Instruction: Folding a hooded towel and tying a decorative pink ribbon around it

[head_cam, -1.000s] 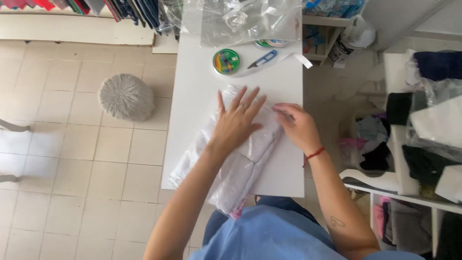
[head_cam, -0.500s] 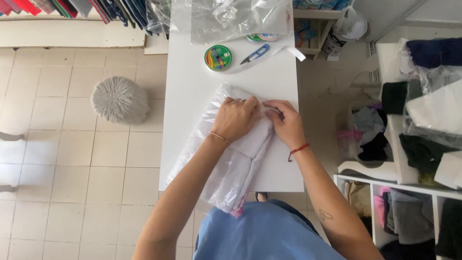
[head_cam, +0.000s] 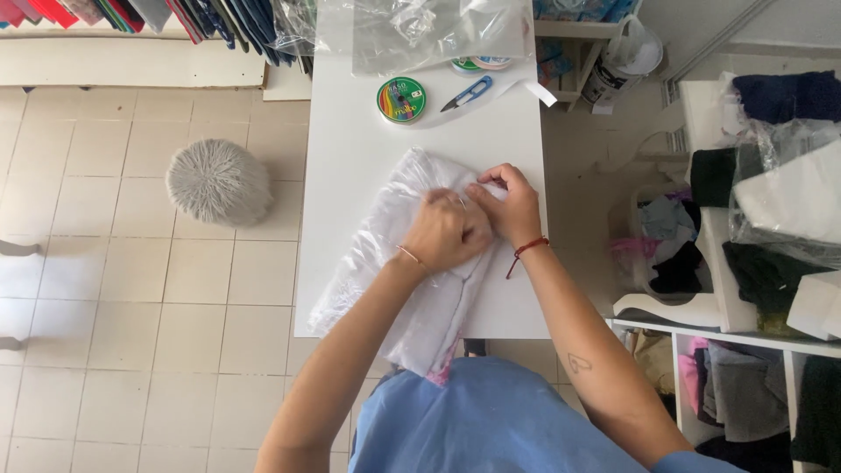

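While both hands sit close together near the right edge of the white table (head_cam: 350, 184), they press on a white cloth in a clear plastic bag (head_cam: 412, 263). The left hand (head_cam: 447, 232) has its fingers curled shut, bunching the cloth. The right hand (head_cam: 512, 206) pinches the cloth's top edge. The cloth hangs over the near edge. A green round spool (head_cam: 401, 99) and small blue snips (head_cam: 467, 94) lie near the far edge.

Both hands, left hand (head_cam: 445, 232) and right hand (head_cam: 511, 210), pressed together on white garment in clear bag (head_cam: 412, 263), on white tabletop (head_cam: 350, 166); green spool (head_cam: 401, 100) beyond.
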